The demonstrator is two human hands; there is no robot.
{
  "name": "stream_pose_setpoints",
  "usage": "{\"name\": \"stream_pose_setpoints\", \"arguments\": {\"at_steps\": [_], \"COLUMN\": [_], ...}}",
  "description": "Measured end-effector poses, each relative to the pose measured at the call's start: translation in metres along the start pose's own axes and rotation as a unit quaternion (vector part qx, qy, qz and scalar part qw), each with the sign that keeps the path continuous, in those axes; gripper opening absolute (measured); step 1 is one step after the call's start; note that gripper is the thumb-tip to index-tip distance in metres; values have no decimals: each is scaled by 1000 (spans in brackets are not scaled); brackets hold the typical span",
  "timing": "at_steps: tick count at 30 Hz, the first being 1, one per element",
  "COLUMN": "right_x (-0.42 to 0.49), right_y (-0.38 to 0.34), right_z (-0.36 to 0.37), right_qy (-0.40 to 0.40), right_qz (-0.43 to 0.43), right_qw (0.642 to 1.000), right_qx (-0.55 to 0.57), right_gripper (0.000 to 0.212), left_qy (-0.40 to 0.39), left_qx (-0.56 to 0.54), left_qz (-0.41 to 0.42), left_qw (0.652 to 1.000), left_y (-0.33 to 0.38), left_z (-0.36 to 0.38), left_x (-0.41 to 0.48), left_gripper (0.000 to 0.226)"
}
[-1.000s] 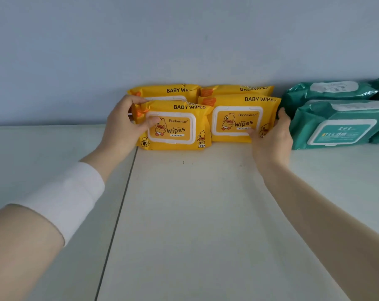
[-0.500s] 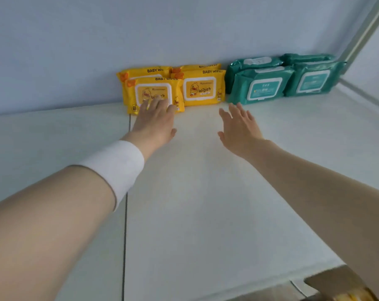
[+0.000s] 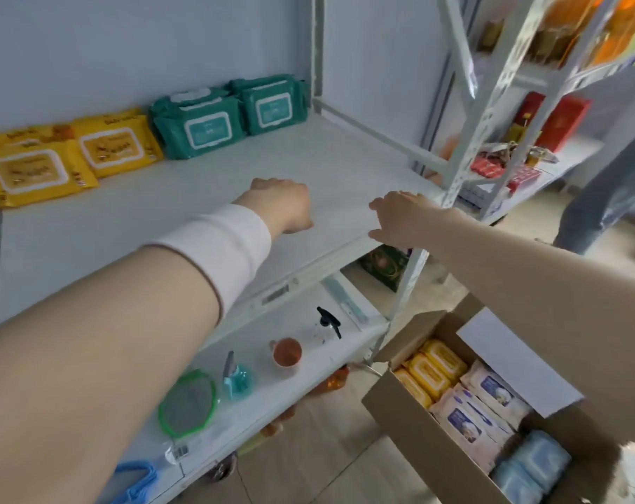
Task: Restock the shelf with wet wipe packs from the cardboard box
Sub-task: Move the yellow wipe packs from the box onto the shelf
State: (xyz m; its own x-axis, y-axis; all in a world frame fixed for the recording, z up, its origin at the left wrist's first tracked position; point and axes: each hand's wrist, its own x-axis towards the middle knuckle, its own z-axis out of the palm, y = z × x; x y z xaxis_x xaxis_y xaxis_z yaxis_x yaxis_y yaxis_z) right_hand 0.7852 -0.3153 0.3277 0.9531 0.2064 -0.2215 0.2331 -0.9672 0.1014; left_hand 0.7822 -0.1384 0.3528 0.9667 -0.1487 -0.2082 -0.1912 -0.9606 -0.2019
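Yellow baby wipe packs (image 3: 54, 158) stand against the back wall at the left of the white shelf (image 3: 185, 212), with green wipe packs (image 3: 228, 114) beside them on the right. My left hand (image 3: 283, 205) hovers over the shelf's front part, fingers loosely curled, holding nothing. My right hand (image 3: 399, 220) hangs over the shelf's front edge, fingers relaxed, also holding nothing. The open cardboard box (image 3: 410, 420) sits on the floor at lower right with yellow packs (image 3: 430, 372), white-and-blue packs (image 3: 479, 409) and pale blue packs (image 3: 530, 467) inside.
A lower shelf (image 3: 326, 343) holds a green-rimmed strainer (image 3: 188, 403), a cup (image 3: 286, 352), a spray bottle (image 3: 328, 323) and a blue bottle (image 3: 235, 380). White shelf uprights (image 3: 490, 121) rise on the right. Red boxes (image 3: 556, 118) fill a neighbouring shelf. A person's legs (image 3: 607, 187) stand at far right.
Both hands let go of the yellow packs and drew back to the shelf's front edge. The view swung right and down, bringing the box and lower shelf into sight.
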Motion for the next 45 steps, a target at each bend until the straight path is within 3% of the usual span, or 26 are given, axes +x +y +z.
{"name": "stream_pose_setpoints", "arguments": {"at_steps": [6, 9, 13, 18, 22, 26, 31, 35, 39, 45], "right_x": [-74, -96, -106, -102, -92, -68, -8, 28, 41, 46], "right_y": [175, 231, 259, 256, 231, 198, 163, 140, 120, 120], "right_z": [80, 133, 207, 307, 386, 472, 582, 637, 659, 662], "right_qy": [-40, -94, -152, -232, -316, -349, -299, -222, -196, -155], "right_qz": [95, 148, 191, 218, 270, 323, 389, 426, 509, 569], "right_qw": [994, 982, 964, 924, 844, 740, 602, 513, 453, 361], "right_qx": [44, 71, 109, 212, 340, 475, 630, 711, 705, 722], "right_gripper": [49, 53, 53, 48, 54, 60, 62, 57, 58, 52], "left_qy": [25, -15, -94, -244, -371, -418, -378, -363, -324, -297], "left_qx": [-15, -17, 11, -21, -76, -143, -209, -219, -239, -247], "left_qz": [169, 218, 255, 234, 163, 96, 53, 4, -54, -55], "left_qw": [985, 976, 962, 941, 911, 892, 900, 906, 914, 921], "left_y": [198, 274, 331, 368, 392, 422, 464, 488, 498, 496], "left_z": [-4, 23, 81, 171, 254, 336, 455, 505, 528, 531], "left_x": [29, 44, 71, 119, 157, 199, 264, 284, 288, 288], "left_gripper": [43, 47, 47, 51, 63, 72, 59, 65, 76, 73]}}
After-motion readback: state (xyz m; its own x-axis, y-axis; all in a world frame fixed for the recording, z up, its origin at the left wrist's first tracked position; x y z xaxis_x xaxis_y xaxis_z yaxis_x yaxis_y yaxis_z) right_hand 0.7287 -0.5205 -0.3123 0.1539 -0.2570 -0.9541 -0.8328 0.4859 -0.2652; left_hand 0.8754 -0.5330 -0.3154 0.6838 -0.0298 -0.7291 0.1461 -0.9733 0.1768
